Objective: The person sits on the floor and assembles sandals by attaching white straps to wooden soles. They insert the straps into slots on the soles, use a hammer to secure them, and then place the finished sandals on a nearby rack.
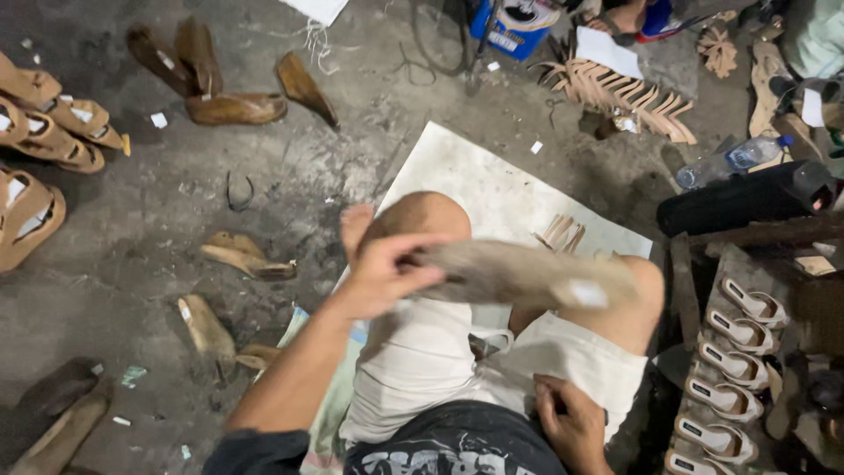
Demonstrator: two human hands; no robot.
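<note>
My left hand (pixel 387 273) grips one end of a long brown wooden shoe last (pixel 527 277), blurred by motion, held above my bent knees. My right hand (pixel 571 422) rests on my thigh on the white shorts (pixel 563 352), fingers curled around something small and dark that I cannot make out. I sit on the floor with a white sheet (pixel 475 176) under my legs. A small strappy tan upper piece (pixel 560 234) lies on that sheet past my knee.
Wooden lasts (pixel 233 107) lie scattered on the grey concrete floor. Tan sandals (pixel 35 132) are piled at the left edge. A rack of white-strapped soles (pixel 734 369) stands at right, with a black roll (pixel 747 198), a plastic bottle (pixel 734 160) and cut tan uppers (pixel 624 92) behind.
</note>
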